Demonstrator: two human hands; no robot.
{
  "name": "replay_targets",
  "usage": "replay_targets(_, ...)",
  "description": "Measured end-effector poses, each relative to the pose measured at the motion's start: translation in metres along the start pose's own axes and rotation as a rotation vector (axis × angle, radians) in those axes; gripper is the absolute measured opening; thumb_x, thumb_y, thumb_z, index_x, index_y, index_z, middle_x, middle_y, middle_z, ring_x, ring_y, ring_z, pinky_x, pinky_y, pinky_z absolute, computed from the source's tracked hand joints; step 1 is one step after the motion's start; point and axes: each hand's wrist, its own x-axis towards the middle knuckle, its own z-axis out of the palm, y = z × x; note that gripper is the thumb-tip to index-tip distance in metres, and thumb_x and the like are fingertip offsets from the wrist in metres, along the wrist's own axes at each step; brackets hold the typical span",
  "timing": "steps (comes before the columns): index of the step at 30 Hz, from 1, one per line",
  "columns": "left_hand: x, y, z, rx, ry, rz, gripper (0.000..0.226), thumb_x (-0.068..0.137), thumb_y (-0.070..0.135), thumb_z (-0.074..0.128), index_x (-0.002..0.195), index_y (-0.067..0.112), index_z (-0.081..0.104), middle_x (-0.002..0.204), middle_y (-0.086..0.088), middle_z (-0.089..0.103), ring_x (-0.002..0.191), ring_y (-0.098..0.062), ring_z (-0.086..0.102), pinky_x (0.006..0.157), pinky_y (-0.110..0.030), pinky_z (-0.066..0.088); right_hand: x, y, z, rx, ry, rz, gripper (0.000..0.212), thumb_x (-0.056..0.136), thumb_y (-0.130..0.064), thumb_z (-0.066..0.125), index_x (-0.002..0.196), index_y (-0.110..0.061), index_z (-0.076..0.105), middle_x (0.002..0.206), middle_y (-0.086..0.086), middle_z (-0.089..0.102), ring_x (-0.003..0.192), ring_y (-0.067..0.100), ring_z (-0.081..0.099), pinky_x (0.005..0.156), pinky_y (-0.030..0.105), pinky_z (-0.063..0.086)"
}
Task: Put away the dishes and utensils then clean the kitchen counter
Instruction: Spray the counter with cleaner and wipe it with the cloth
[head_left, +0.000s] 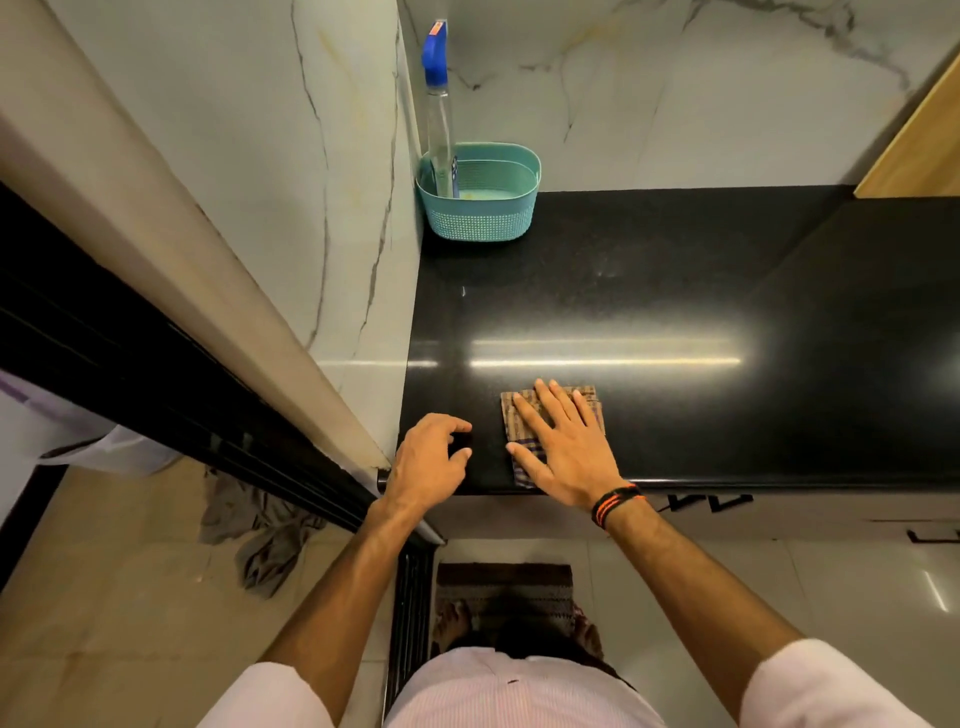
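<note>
1. Head view: my right hand (563, 447) lies flat on a folded cloth (545, 410), fingers straight and spread wide, palm pressing it onto the black counter (675, 291) near the front edge.
2. The cloth is a small folded rectangle, brownish with fine stripes and a darker checked corner peeking out under my thumb. Most of it is hidden under my palm; its far edge and left side show past my fingertips.
3. My left hand (428, 457) rests just beside the cloth, at the counter's front left corner, fingers curled down loosely with the tips touching the surface. It holds nothing that I can make out.
4. An orange-and-black band (615, 504) sits on my right wrist.
5. The counter is polished dark stone, with a long streak of light reflected across it.
6. At the back left corner, against the marble wall (291, 182), stands a teal perforated basket (480, 200) with a clear spray bottle (439, 119), blue-capped, upright inside it.
7. On the floor to my left lies a crumpled grey rag (260, 530); a small mat (504, 587) is under my feet.
</note>
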Motion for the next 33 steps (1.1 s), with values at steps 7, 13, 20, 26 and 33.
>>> replay_targets(7, 0.002, -0.011, -0.003, 0.104, 0.046, -0.012, 0.036, 0.088, 0.017, 0.07, 0.124, 0.02, 0.065, 0.134, 0.004, 0.052, 0.124, -0.012, 0.049, 0.106, -0.02, 0.034, -0.019, 0.041, 0.003, -0.013, 0.083, 0.112, 0.068, 0.095, -0.064, 0.028, 0.152, -0.029, 0.037, 0.16, 0.006, 0.031, 0.15, 0.024, 0.024, 0.122, 0.046, 0.015)
replay_targets(13, 0.005, -0.01, -0.003, 0.048, 0.061, -0.044, 0.034, 0.089, 0.013, 0.069, 0.122, 0.017, 0.065, 0.13, 0.003, 0.055, 0.122, -0.012, 0.052, 0.108, -0.028, 0.042, -0.037, 0.099, -0.006, -0.048, 0.117, 0.222, 0.068, 0.094, -0.062, 0.029, 0.151, -0.027, 0.041, 0.158, 0.006, 0.036, 0.148, 0.025, 0.027, 0.121, 0.048, 0.018)
replay_targets(20, 0.007, -0.01, -0.005, -0.033, 0.079, -0.068, 0.03, 0.091, 0.012, 0.064, 0.121, 0.016, 0.064, 0.126, 0.002, 0.058, 0.118, -0.013, 0.054, 0.104, -0.032, 0.046, -0.004, 0.029, 0.006, -0.072, 0.11, 0.214, 0.068, 0.093, -0.061, 0.031, 0.152, -0.029, 0.036, 0.16, 0.005, 0.032, 0.149, 0.026, 0.023, 0.121, 0.047, 0.015)
replay_targets(26, 0.016, -0.004, -0.015, -0.197, 0.171, -0.033, 0.037, 0.103, 0.028, 0.045, 0.133, 0.011, 0.056, 0.142, -0.004, 0.051, 0.132, -0.014, 0.045, 0.111, -0.024, 0.032, 0.048, -0.101, 0.031, 0.001, 0.038, 0.003, 0.073, 0.09, -0.054, 0.043, 0.154, -0.02, 0.033, 0.162, 0.01, 0.027, 0.151, 0.029, 0.018, 0.123, 0.049, 0.01)
replay_targets(33, 0.027, 0.001, -0.011, -0.295, 0.232, -0.09, 0.048, 0.104, 0.037, 0.037, 0.144, 0.012, 0.045, 0.153, 0.0, 0.039, 0.14, -0.009, 0.035, 0.118, -0.025, 0.027, 0.07, -0.125, 0.04, -0.069, -0.025, -0.017, 0.072, 0.092, -0.046, 0.024, 0.156, -0.015, 0.023, 0.162, 0.01, 0.026, 0.151, 0.029, 0.017, 0.123, 0.047, 0.007)
